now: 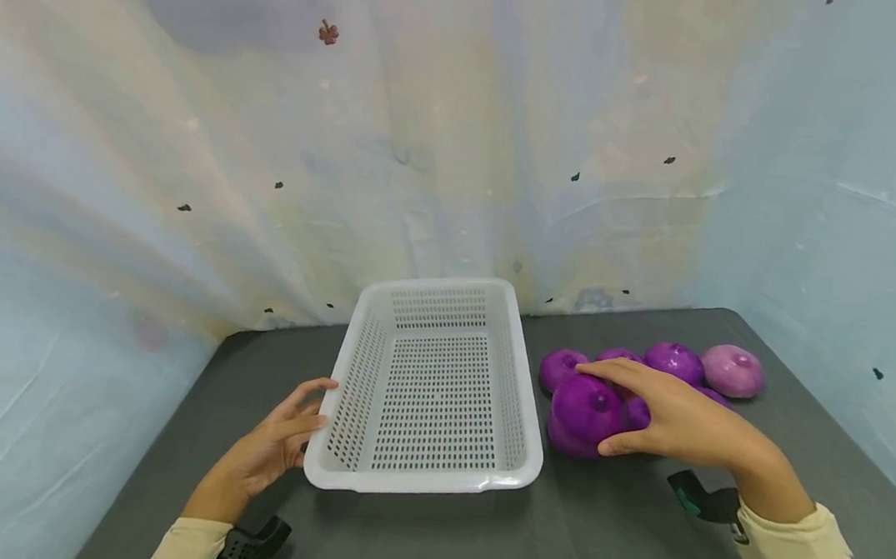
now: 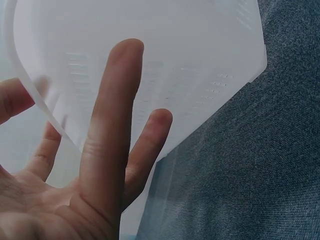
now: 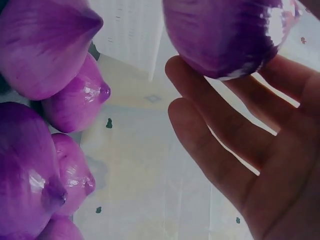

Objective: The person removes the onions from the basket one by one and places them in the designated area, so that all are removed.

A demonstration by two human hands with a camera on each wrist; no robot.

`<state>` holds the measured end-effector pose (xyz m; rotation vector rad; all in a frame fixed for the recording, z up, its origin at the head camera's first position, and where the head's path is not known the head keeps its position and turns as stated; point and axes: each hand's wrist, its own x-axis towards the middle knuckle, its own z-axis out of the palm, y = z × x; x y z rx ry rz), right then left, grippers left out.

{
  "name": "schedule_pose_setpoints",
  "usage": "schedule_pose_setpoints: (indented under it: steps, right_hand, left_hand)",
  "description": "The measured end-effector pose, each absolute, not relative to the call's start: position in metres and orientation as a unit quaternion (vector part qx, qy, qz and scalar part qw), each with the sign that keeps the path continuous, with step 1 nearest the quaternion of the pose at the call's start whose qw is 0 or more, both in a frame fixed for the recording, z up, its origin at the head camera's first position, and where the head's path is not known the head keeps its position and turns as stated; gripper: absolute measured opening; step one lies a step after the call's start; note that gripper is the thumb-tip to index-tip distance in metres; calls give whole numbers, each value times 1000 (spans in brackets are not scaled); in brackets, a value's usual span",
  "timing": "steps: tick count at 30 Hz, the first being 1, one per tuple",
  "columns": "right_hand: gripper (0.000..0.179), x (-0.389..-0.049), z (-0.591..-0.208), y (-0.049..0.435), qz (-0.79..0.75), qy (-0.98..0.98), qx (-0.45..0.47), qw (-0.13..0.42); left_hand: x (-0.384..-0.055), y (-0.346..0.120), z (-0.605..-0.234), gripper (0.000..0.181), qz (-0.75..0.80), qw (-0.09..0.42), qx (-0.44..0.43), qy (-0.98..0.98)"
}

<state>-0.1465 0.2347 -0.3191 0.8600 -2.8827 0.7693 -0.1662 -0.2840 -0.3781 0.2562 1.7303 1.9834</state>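
Observation:
My right hand (image 1: 678,419) holds a purple onion (image 1: 585,406), thumb on the near side and fingers over the far side. In the right wrist view, this onion (image 3: 225,35) has a shiny skin and sits against the fingertips. It overlaps another onion (image 1: 567,445) below it in the head view. A white perforated plastic basket (image 1: 431,483) stands left of the onions, with only its slotted floor showing inside. My left hand (image 1: 268,447) is at the basket's left rim, fingers spread and fairly straight, the fingertips right at the edge.
More purple onions (image 1: 673,362) lie behind and right of my right hand, with a paler pink one (image 1: 733,371) at the far right. The dark grey table (image 1: 422,537) meets a patterned sheet (image 1: 454,146) at the back. Denim (image 2: 260,165) shows in the left wrist view.

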Motion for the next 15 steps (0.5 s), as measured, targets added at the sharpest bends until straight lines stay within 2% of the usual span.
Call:
schedule_pose_setpoints:
  steps: [15]
  right_hand:
    - [82,-153,-320,252,223,-932,282,32]
  left_hand:
    - [-165,-281,-377,48,724,240,78,642]
